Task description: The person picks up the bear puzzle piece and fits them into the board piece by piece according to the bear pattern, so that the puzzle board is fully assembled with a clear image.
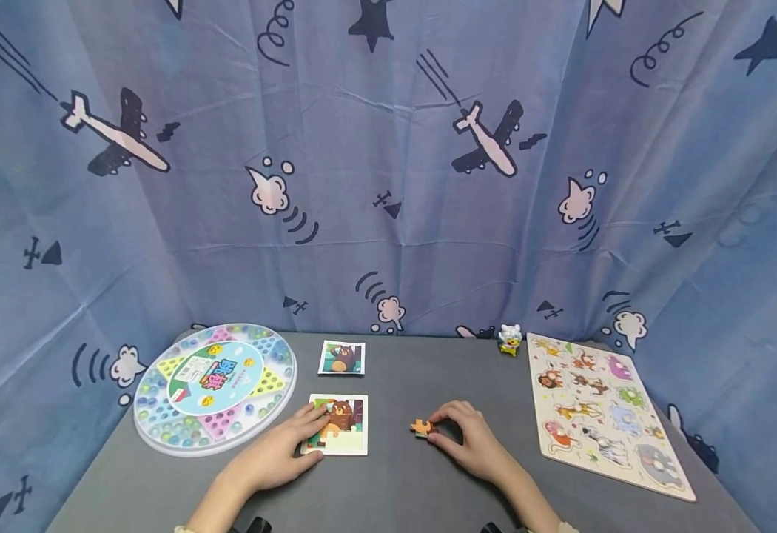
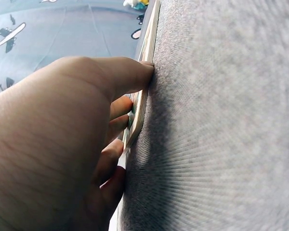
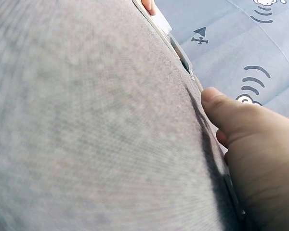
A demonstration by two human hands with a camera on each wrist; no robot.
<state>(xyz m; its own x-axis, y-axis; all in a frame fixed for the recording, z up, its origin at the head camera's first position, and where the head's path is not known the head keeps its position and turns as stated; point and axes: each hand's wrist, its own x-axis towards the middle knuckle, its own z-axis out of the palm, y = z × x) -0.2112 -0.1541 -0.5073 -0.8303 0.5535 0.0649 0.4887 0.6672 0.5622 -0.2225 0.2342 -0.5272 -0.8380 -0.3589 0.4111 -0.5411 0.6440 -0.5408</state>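
Note:
A square bear puzzle board (image 1: 356, 444) lies on the table, its lower part showing bare pale backing. My left hand (image 1: 288, 448) rests over its left side, the relaxed fingers reaching onto the bear picture and the thumb at the near edge. In the left wrist view the thumb (image 2: 135, 77) touches the side of the board (image 2: 139, 108). To the right of the board, my right hand (image 1: 471, 443) pinches an orange and brown puzzle piece (image 1: 420, 427) between thumb and fingers, low over the table. The right wrist view shows that thumb (image 3: 216, 98), with the fingers mostly hidden.
Behind the board lies a small bear picture card (image 1: 342, 358). A round marble game board (image 1: 275, 400) is at the left, and a wooden animal peg board (image 1: 548, 414) at the right. A small figurine (image 1: 510, 339) stands at the back, before a patterned curtain (image 1: 402, 185).

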